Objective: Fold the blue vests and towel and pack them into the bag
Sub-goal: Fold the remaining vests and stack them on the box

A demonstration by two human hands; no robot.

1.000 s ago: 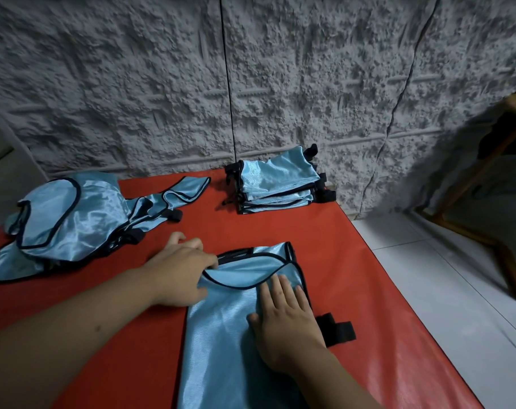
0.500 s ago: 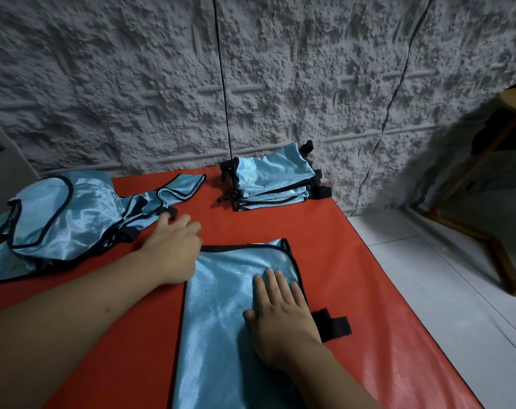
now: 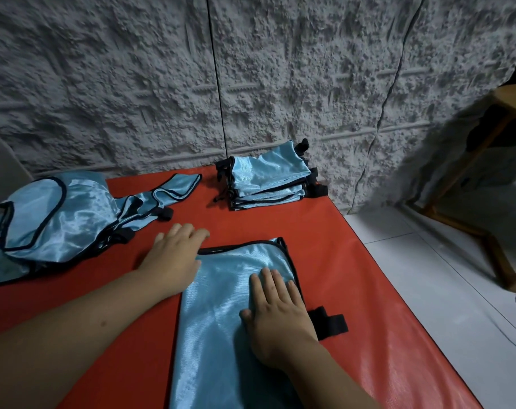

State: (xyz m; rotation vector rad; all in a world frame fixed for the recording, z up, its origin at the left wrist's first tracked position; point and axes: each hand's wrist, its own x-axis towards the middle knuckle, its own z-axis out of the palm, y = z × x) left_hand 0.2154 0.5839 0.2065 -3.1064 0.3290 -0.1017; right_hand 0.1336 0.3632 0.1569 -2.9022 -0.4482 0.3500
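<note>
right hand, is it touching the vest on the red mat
Touching. The head view shows the right hand lying flat, fingers straight, palm down on the vest spread on the red mat, with no gap under it.

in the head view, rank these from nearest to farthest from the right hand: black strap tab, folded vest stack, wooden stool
1. The black strap tab, just to the right of the right hand, beside the vest under the palm.
2. The folded vest stack, at the far edge of the red table by the wall.
3. The wooden stool, off the table, far right on the floor.
</note>
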